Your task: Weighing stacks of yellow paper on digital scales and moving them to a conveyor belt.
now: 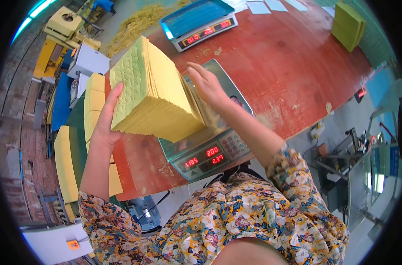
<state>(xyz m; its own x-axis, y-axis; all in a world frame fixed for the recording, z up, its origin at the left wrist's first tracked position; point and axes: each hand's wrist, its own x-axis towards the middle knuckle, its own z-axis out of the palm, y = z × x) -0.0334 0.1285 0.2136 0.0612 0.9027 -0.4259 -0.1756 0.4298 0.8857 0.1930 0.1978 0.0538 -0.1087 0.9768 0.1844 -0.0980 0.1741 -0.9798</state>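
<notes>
A thick stack of yellow paper sheets (172,117), with a dimpled embossed face on its left, is tilted over the left part of a scale's shiny metal pan (218,75). My left hand (106,112) grips the stack's left side, thumb against the embossed face; its other fingers are mostly hidden. On the far side, my right hand (205,84) is open beside the stack, fingers stretched out over the pan. Whether it touches the paper I cannot tell. The scale's front panel (209,154) shows lit red digits and a keypad.
Behind stands a second scale with a blue tray (194,20). Yellow stacks (95,101) line the table's left side, and another yellow stack (349,26) stands at the far right. The red tabletop (289,66) carries white sheets (276,5) at the back. Machines (62,22) stand far left.
</notes>
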